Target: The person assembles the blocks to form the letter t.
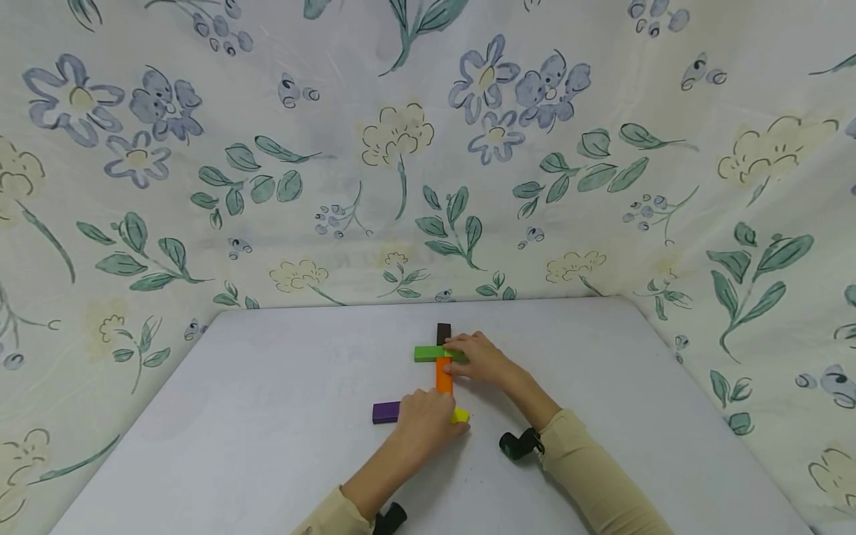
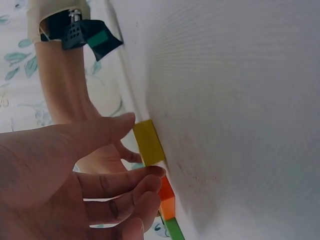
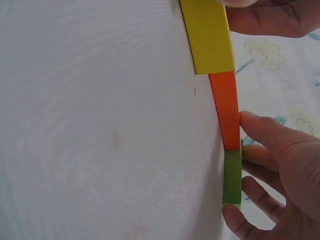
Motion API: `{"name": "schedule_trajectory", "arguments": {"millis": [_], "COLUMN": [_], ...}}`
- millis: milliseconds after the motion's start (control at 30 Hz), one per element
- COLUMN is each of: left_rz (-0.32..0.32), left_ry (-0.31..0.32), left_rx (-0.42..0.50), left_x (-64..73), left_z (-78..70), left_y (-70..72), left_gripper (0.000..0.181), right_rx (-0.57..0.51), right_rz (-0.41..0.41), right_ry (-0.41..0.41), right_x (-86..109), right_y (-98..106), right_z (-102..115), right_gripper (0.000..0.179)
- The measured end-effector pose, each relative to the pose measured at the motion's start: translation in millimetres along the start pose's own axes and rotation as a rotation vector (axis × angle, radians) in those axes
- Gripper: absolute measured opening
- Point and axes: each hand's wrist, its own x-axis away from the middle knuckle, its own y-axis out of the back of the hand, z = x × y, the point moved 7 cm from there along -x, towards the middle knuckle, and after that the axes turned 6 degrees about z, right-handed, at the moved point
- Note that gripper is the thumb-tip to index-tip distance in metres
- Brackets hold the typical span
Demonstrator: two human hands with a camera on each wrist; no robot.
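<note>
Coloured rectangular blocks lie on the white table in a double-cross layout. My left hand (image 1: 426,420) pinches a yellow block (image 2: 148,143) between thumb and index finger, at the right of the lower crossbar. A purple block (image 1: 386,413) extends from behind that hand on its left. Running away from there, an orange block (image 1: 444,375) meets a green block (image 1: 428,354) that lies crosswise, with a dark block (image 1: 443,334) beyond. My right hand (image 1: 483,358) holds the green block's right part, fingers along it, thumb tip right at the orange block (image 3: 227,110).
The white tabletop (image 1: 267,461) ends at a floral cloth (image 1: 348,245) hanging behind and at both sides. A black wrist camera (image 1: 520,444) sits by the right sleeve, and another wrist camera (image 1: 390,518) by the left sleeve.
</note>
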Motion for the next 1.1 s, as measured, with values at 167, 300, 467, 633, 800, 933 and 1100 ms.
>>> {"name": "schedule_trajectory", "arguments": {"millis": [167, 300, 467, 633, 800, 933, 1100], "left_rz": [-0.029, -0.028, -0.032, -0.041, -0.046, -0.051, -0.043], "left_ry": [0.01, 0.029, 0.038, 0.046, 0.044, 0.04, 0.04], "left_rx": [-0.03, -0.018, 0.013, 0.037, 0.048, 0.05, 0.052], "left_x": [-1.2, -1.8, -1.6, -2.9, -2.7, -2.5, -3.2], "left_z": [0.7, 3.8, 7.6, 10.1, 10.8, 10.6, 10.9], "left_y": [-0.5, -1.1, -1.6, -1.4, -0.7, -0.1, -1.0], "left_gripper": [0.04, 0.042, 0.041, 0.04, 0.04, 0.04, 0.04], "right_rx": [0.003, 0.006, 0.005, 0.007, 0.004, 0.008, 0.009], "right_rz": [-0.003, -0.005, -0.005, -0.008, -0.004, 0.001, -0.001], "right_ry": [0.005, 0.009, 0.005, 0.0, 0.0, 0.0, -0.006], "right_x": [0.0, 0.0, 0.3, 0.4, 1.3, 1.4, 1.5], "right_y": [0, 0, 0, 0, 1, 1, 1], "right_z": [1, 1, 1, 1, 2, 2, 2], "right_gripper": [0.05, 0.05, 0.05, 0.05, 0.05, 0.05, 0.05]}}
